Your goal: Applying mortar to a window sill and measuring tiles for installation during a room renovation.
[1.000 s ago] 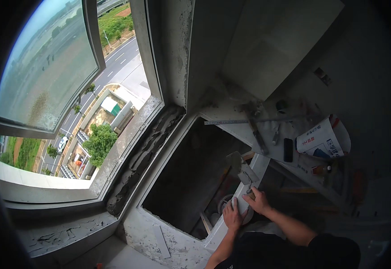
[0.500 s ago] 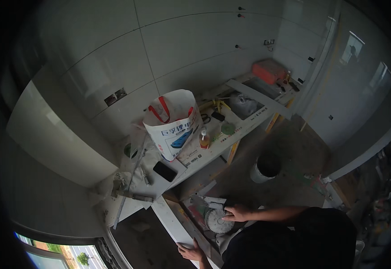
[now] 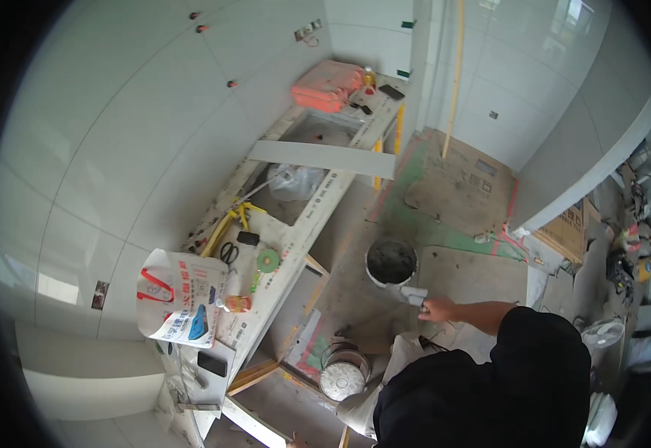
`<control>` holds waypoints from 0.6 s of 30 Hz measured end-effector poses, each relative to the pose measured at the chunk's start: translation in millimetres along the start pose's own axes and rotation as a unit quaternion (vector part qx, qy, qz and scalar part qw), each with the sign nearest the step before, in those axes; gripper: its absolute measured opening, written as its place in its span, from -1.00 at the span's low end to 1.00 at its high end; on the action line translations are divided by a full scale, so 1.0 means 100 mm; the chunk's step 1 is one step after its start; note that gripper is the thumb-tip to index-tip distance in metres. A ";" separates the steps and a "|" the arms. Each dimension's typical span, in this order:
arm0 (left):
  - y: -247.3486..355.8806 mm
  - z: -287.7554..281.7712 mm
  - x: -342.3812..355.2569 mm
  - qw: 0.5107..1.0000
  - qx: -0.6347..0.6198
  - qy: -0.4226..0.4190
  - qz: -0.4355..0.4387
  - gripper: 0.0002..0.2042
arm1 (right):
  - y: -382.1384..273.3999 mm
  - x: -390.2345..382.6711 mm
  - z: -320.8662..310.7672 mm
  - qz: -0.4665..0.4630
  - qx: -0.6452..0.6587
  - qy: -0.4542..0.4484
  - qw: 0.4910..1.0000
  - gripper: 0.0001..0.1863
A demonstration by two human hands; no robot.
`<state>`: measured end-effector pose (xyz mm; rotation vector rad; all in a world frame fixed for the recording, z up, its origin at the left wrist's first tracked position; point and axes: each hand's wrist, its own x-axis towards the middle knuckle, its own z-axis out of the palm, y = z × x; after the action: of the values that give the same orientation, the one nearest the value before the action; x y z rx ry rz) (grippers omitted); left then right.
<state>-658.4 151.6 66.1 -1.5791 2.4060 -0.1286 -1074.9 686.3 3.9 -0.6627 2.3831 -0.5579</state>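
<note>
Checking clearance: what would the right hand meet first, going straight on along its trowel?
Likely the bucket: the trowel in the right hand points toward its near rim. Depth is unclear; the trowel may be above that rim or touching it.

Over here by the counter (image 3: 292,240), I can see that the single view comes from the left one of two fisheye cameras worn on the person's head, facing steeply down and ahead over the black shirt (image 3: 482,381), which is nearest the lens. The right hand (image 3: 436,308) and the bucket (image 3: 391,261) lie a little farther off, near the middle, while the left hand (image 3: 295,442) barely shows at the lower edge. The tiled wall (image 3: 116,187) curves up the left side, and the cardboard (image 3: 456,183) on the floor is well beyond.
</note>
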 end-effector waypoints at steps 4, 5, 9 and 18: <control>0.25 -0.15 0.05 0.994 0.026 -0.099 0.026 -0.25 | 0.42 0.07 -0.32 0.174 0.116 0.004 0.978 -0.30; 0.31 -0.17 0.11 0.992 0.030 -0.120 0.029 -0.24 | 0.42 0.20 -0.41 0.231 0.180 -0.019 0.956 -0.27; 0.68 -0.12 0.24 0.971 0.044 -0.222 0.072 -0.22 | 0.79 0.53 -0.61 0.251 0.180 -0.070 0.949 -0.24; 2.89 0.38 0.29 0.877 -0.282 -0.266 0.284 -0.58 | 0.84 1.19 -0.70 0.201 0.119 0.193 0.953 -0.38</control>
<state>-915.5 245.1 -37.3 -0.8139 2.4066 1.0543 -1229.3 700.4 -40.3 0.0518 2.6446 -0.8330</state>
